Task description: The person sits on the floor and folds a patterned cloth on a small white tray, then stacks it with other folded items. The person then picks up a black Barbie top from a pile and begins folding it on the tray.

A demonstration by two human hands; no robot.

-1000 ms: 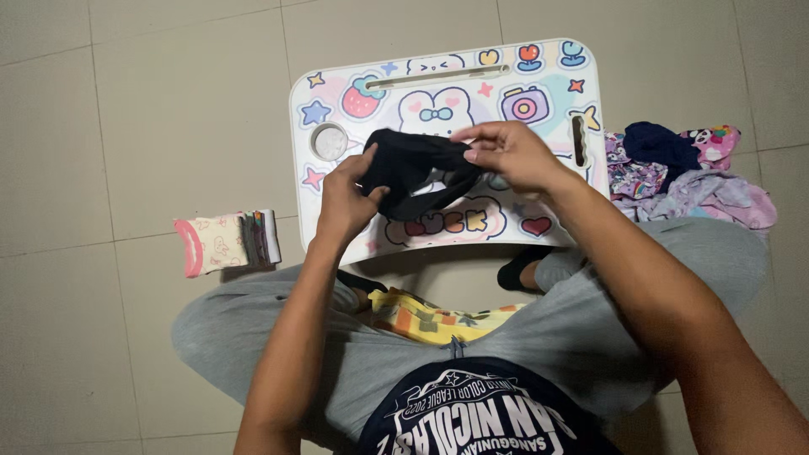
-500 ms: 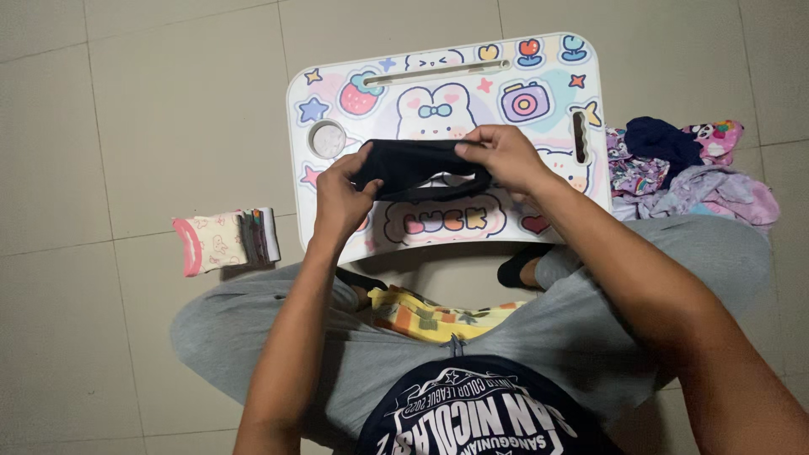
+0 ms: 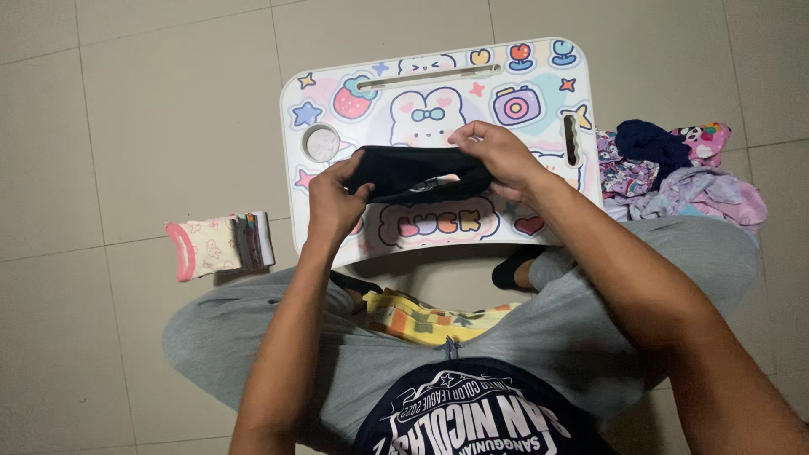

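Cartoon lap desk [image 3: 539, 63], black garment [image 3: 417, 173] partly hand-hidden.

Floor: large pale grey-beige tiles [image 3: 152, 109] with thin grout lines, filling the frame.
Furniture: small white lap table [image 3: 548, 135] printed with cartoon bunny, camera, strawberry and stars, upper centre; round cup recess [image 3: 321, 142] at its left, slot along its top edge.
Light: even, soft, dim indoor; faint shadow under the table.

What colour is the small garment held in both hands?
Black, plain as far as shows; the garment is seen in the head view.
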